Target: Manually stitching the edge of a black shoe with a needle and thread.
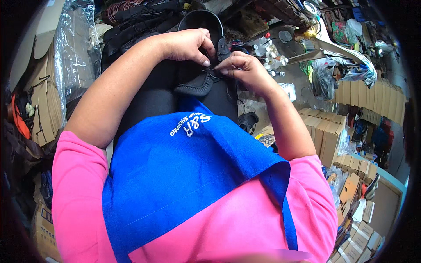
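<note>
A black leather-like piece (196,86) with a thick stitched edge rests over my dark-trousered lap. A black curved band (201,13) with a riveted end arches beyond it; I cannot tell whether the two are joined. My left hand (189,46) bends over the piece from the left, thumb and fingers drawn together. From the right, my right hand (246,71) pinches a thin black cord (215,77) at the stitched edge. The fingertips of both hands nearly meet. What the left fingers grip is lost against the dark material.
Several small bottles (271,53) stand beyond my right hand. Cardboard boxes (323,133) are stacked at the right. Clear plastic sheeting (76,52) hangs beside flattened cardboard (46,107) at the left. My blue apron (184,162) spreads below the work.
</note>
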{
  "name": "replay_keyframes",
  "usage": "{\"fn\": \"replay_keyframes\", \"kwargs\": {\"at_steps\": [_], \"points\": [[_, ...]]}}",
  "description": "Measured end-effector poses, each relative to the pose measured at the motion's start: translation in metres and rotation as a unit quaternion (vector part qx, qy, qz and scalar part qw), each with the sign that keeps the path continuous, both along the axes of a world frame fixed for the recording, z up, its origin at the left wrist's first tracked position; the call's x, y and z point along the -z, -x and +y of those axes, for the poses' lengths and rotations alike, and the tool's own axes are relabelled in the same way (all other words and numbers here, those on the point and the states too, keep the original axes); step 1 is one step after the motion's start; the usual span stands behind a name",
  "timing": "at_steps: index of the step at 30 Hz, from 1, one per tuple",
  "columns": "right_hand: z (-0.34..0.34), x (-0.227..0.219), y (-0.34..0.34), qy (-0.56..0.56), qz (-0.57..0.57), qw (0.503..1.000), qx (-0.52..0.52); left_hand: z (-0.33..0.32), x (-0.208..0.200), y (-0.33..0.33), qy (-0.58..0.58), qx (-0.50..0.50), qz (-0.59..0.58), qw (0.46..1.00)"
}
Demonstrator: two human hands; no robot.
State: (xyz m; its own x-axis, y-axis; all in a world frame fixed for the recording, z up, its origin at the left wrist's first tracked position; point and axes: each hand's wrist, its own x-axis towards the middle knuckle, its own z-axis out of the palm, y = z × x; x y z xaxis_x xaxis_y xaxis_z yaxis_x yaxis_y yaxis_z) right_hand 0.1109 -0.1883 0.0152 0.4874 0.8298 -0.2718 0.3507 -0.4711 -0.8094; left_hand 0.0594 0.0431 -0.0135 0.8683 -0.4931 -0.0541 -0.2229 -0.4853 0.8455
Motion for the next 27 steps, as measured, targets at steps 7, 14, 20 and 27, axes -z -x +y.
{"fn": "replay_keyframes", "kwargs": {"at_steps": [7, 14, 20, 27], "points": [[0.000, -0.003, -0.017, 0.011, 0.034, 0.997, -0.068, 0.000, 0.003, -0.001, 0.003, 0.002, 0.006, 1.000], [0.000, 0.004, -0.008, -0.004, -0.001, 1.000, -0.027, -0.002, 0.007, 0.002, 0.017, -0.016, 0.002, 1.000], [0.008, 0.003, 0.026, -0.048, -0.175, 0.983, 0.029, -0.003, 0.007, 0.012, 0.007, -0.071, -0.047, 0.996], [-0.007, -0.001, 0.036, -0.044, -0.266, 0.963, -0.004, 0.105, -0.057, 0.069, 0.169, -0.161, 0.186, 0.954]]}}
